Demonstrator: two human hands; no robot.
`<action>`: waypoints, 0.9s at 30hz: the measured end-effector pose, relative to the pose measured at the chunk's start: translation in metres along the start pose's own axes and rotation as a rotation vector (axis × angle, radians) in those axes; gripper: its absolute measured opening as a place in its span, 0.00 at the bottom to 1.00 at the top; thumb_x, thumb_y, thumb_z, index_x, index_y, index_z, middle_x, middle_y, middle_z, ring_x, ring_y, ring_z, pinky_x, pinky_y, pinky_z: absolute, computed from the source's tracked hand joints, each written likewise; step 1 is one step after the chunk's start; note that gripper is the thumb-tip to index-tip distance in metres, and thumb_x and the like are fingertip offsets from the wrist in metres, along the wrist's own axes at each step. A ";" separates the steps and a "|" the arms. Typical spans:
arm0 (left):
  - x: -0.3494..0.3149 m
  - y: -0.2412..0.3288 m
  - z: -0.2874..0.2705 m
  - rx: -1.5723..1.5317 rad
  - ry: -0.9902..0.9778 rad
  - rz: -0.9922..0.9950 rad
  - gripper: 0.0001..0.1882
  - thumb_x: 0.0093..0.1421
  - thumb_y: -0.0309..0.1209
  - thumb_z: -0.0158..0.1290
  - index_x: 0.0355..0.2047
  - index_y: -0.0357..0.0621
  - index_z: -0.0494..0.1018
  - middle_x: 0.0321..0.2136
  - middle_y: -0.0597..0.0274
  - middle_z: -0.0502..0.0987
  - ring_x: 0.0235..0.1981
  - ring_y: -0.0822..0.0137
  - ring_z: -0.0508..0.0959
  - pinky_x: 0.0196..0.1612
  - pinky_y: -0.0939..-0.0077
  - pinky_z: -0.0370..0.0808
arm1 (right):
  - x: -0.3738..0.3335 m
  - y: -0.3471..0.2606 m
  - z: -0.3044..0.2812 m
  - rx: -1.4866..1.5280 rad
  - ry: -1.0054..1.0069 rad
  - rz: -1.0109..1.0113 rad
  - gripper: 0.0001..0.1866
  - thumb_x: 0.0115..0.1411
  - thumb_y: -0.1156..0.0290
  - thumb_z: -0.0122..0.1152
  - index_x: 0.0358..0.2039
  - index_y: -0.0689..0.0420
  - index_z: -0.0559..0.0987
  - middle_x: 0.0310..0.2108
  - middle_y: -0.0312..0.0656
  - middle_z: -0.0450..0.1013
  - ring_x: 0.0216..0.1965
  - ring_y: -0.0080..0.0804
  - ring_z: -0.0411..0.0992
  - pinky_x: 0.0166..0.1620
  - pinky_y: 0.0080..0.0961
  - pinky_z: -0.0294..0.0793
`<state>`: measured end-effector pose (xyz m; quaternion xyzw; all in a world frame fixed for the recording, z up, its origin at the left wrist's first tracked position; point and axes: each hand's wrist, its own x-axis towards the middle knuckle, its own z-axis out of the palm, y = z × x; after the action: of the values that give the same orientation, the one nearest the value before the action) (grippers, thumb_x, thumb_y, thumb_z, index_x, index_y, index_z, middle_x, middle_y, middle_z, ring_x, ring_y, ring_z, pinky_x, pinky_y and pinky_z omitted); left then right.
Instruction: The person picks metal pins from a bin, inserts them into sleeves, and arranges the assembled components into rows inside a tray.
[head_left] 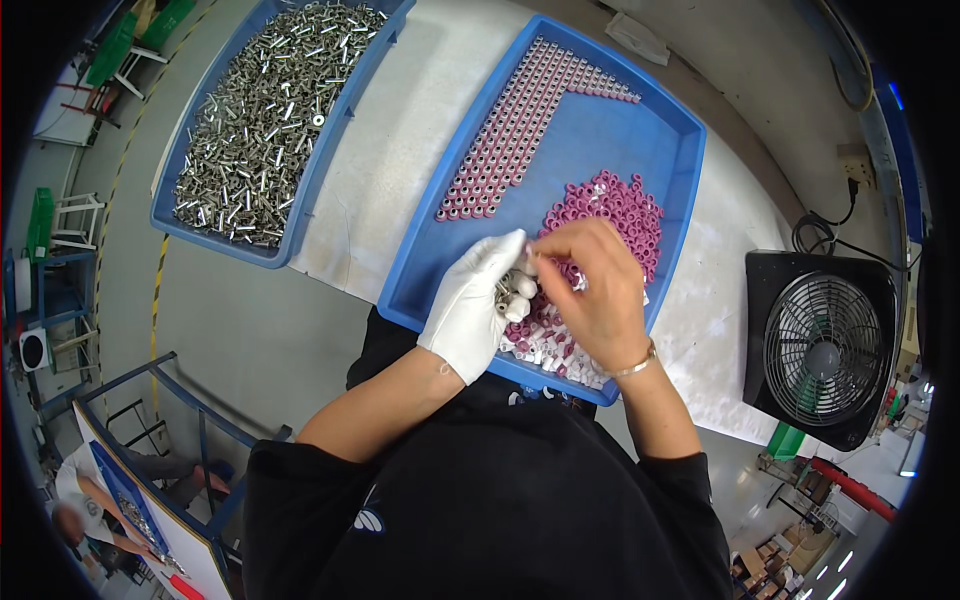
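Cupping shiny metal pieces (502, 296) over the blue plastic tray's (615, 135) near side, I curled the gloved left hand (465, 308); whether the bare right hand (602, 285), by heaped pink rings (605, 205), pinched anything, I couldn't tell.

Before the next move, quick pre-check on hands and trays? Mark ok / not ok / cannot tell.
1. Left hand gloved, cradling small metal parts: ok.
2. Right hand at the left's fingertips: ok. Firm pinch on a piece: cannot tell, fingers hide it.
3. Pink-ringed pieces in neat rows inside the blue tray: ok.
4. Loose pink rings piled apart from those rows: ok.
5. Metal pins well stocked in the other tray: ok.
6. Fan clear of the blue tray: ok. Running: cannot tell.
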<state>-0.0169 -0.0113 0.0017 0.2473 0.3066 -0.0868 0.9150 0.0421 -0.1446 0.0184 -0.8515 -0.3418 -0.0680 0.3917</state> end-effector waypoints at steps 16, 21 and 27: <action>-0.003 0.003 -0.013 -0.070 -0.098 -0.069 0.15 0.75 0.37 0.44 0.50 0.39 0.74 0.30 0.61 0.76 0.24 0.77 0.70 0.26 0.87 0.66 | 0.041 0.060 0.042 -0.125 -0.169 0.136 0.07 0.53 0.81 0.67 0.34 0.62 0.82 0.28 0.41 0.80 0.23 0.31 0.75 0.31 0.27 0.76; -0.004 0.004 -0.008 -0.077 -0.055 -0.109 0.16 0.75 0.37 0.44 0.51 0.38 0.73 0.30 0.61 0.76 0.23 0.77 0.69 0.25 0.87 0.65 | 0.041 0.060 0.042 -0.112 -0.181 0.196 0.12 0.51 0.82 0.68 0.38 0.62 0.79 0.28 0.42 0.80 0.24 0.31 0.75 0.32 0.27 0.76; -0.004 0.004 -0.007 -0.071 -0.079 -0.105 0.16 0.75 0.37 0.44 0.51 0.39 0.73 0.30 0.61 0.76 0.24 0.77 0.69 0.24 0.87 0.64 | 0.041 0.064 0.045 -0.114 -0.180 0.170 0.16 0.51 0.83 0.69 0.41 0.61 0.77 0.29 0.42 0.79 0.26 0.32 0.76 0.33 0.27 0.77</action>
<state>-0.0226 -0.0043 0.0006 0.1945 0.2856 -0.1335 0.9289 0.1071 -0.1206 -0.0367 -0.9010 -0.2979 0.0230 0.3146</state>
